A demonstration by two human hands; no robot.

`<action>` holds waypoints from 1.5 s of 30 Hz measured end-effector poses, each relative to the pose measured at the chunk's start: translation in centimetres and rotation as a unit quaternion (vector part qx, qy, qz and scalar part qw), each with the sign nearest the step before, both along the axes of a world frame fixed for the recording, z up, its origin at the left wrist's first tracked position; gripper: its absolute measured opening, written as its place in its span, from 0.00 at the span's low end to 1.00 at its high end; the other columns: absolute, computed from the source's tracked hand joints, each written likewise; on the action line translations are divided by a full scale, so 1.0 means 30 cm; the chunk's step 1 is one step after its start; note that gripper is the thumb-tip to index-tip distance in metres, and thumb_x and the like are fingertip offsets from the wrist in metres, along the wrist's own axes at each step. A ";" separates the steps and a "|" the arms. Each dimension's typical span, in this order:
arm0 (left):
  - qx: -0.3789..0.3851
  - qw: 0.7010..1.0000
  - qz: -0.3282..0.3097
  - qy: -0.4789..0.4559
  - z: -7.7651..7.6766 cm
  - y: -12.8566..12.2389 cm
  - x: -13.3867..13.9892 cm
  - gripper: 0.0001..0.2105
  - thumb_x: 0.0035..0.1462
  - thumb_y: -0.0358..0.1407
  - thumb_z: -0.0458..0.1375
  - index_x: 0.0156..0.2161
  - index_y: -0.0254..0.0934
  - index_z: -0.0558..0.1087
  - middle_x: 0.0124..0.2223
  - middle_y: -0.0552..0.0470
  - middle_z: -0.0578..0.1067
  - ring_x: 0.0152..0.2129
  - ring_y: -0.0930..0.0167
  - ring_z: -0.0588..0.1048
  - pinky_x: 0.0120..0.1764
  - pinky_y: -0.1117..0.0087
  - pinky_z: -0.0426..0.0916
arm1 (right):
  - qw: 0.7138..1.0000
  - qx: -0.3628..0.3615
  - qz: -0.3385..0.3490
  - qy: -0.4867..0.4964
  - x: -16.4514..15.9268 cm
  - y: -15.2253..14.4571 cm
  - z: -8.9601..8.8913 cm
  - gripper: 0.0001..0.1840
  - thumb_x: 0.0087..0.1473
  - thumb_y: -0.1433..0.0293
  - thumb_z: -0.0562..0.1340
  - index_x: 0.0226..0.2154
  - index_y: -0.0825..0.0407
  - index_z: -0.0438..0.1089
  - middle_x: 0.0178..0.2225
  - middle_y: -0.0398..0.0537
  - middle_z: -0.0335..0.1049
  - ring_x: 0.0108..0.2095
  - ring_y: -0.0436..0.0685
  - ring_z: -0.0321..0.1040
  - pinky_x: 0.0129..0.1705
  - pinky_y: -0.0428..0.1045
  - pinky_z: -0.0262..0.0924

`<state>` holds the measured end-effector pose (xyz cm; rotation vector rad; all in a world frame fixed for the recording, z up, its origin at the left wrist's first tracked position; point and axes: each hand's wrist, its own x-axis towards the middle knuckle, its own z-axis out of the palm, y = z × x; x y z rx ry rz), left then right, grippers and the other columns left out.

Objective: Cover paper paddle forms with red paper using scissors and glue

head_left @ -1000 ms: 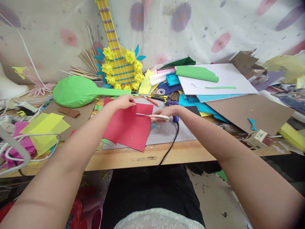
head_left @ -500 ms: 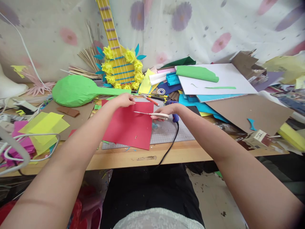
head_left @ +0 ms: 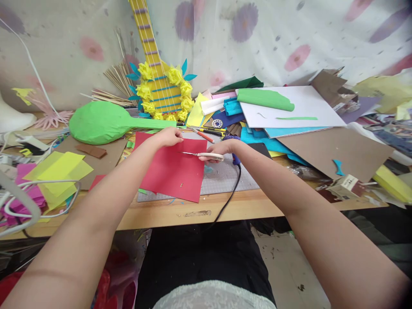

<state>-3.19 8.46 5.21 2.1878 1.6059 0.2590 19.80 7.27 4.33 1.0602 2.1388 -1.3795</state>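
A sheet of red paper (head_left: 174, 176) lies over a grey cutting mat (head_left: 222, 180) at the front of the table. My left hand (head_left: 169, 136) pinches the sheet near its far edge, fingers closed. In my right hand (head_left: 218, 151) is a pair of scissors (head_left: 210, 156) with white handles, its blades pointing left across the red paper. Whether the blades are cutting into the sheet cannot be made out. Just behind my right wrist sits a blue glue gun (head_left: 236, 159), partly hidden, its black cord running down over the table edge.
A green paper-covered paddle shape (head_left: 99, 122) lies at the back left. Behind it leans a yellow paper guitar (head_left: 165, 96) trimmed with flowers. Yellow paper sheets (head_left: 59, 171) are at left. A white board (head_left: 289, 116) and brown cardboard (head_left: 337, 150) fill the right.
The scissors and my right hand have shifted slightly left over the red paper. The sheet has moved a little left too. My left hand keeps its pinch.
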 end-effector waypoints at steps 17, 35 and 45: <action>-0.005 1.000 0.001 0.006 -0.005 0.007 -0.015 0.10 0.43 0.42 0.57 0.25 0.38 0.75 0.22 0.52 0.72 0.23 0.69 0.68 0.26 0.70 0.59 | 0.999 0.023 -0.031 0.016 0.002 -0.001 -0.007 0.36 0.40 0.37 0.60 0.29 0.55 0.67 0.23 0.44 0.60 0.24 0.48 0.56 0.25 0.47 0.54; -0.021 1.000 0.007 0.001 -0.019 0.020 -0.017 0.09 0.44 0.40 0.57 0.26 0.38 0.74 0.25 0.53 0.74 0.25 0.70 0.69 0.29 0.70 0.60 | 0.998 0.062 0.002 0.007 0.012 0.004 0.000 0.35 0.39 0.36 0.60 0.22 0.54 0.63 0.21 0.43 0.60 0.22 0.47 0.56 0.25 0.48 0.52; 0.001 1.000 0.014 0.010 0.004 -0.022 0.005 0.11 0.50 0.38 0.56 0.34 0.35 0.78 0.35 0.50 0.79 0.31 0.68 0.74 0.34 0.71 0.64 | 0.995 0.097 0.019 -0.020 0.021 -0.001 0.021 0.38 0.40 0.35 0.58 0.27 0.56 0.68 0.23 0.45 0.62 0.24 0.49 0.57 0.27 0.49 0.53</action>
